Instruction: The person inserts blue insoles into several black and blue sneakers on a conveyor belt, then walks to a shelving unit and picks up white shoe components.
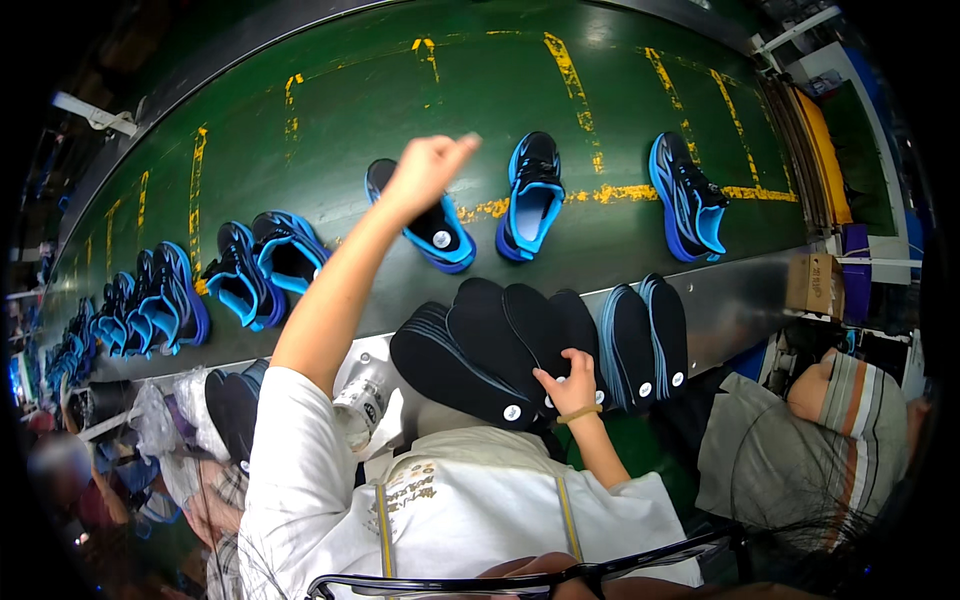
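My left hand (pixel 432 172) is raised over a black and blue sports shoe (pixel 378 175), its fingers curled and one digit sticking out to the right. I see nothing in it, though the undersides of the fingers are hidden. In that shoe's opening lies a black insole with a white round label (pixel 441 238). My right hand (pixel 574 388), with a band on the wrist, grips the heel end of a black insole (pixel 575 318), thumb and fingers curved about it. Beside it, black insoles (pixel 475 345) lie fanned out at the belt's near edge.
Two more shoes, one (pixel 536 195) in the middle and one (pixel 686 200) to the right, stand on the green belt (pixel 350 70). Several shoes (pixel 170 295) line its left side. Blue-edged insole stacks (pixel 627 345) lie right of my hand. A clear plastic bottle (pixel 362 408) is near my left arm. A person (pixel 790 450) sits at right.
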Action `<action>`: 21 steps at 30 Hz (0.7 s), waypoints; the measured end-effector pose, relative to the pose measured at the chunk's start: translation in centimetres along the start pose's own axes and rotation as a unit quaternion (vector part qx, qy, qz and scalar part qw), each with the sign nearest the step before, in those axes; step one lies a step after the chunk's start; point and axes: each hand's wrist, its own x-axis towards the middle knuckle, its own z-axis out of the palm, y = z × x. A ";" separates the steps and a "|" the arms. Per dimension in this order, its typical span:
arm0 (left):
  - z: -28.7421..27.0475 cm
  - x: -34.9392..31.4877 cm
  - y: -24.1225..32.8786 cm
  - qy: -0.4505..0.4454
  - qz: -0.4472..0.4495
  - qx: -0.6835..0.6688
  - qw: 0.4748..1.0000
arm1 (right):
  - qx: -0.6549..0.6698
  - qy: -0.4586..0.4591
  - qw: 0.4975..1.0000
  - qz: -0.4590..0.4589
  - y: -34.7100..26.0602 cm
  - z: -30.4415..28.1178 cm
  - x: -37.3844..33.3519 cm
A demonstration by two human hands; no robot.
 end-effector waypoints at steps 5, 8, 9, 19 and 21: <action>6.6 0.5 0.0 -0.142 0.157 0.310 0.927 | 0.266 0.043 0.963 0.002 -1.5 -6.0 2.0; 9.0 1.8 -1.0 -0.150 0.212 0.363 0.895 | 0.281 0.073 0.955 -0.062 -2.7 -10.5 6.5; 9.6 2.3 -0.3 -0.141 0.184 0.362 0.903 | 0.316 0.034 0.947 -0.032 -3.4 -11.7 8.0; 11.3 5.7 0.5 -0.161 0.108 0.261 0.946 | 0.145 -0.235 0.957 0.093 -8.3 -11.3 20.5; 11.3 5.8 -0.3 -0.168 0.113 0.224 0.953 | 0.001 -0.207 0.978 -0.040 -7.9 -9.7 21.7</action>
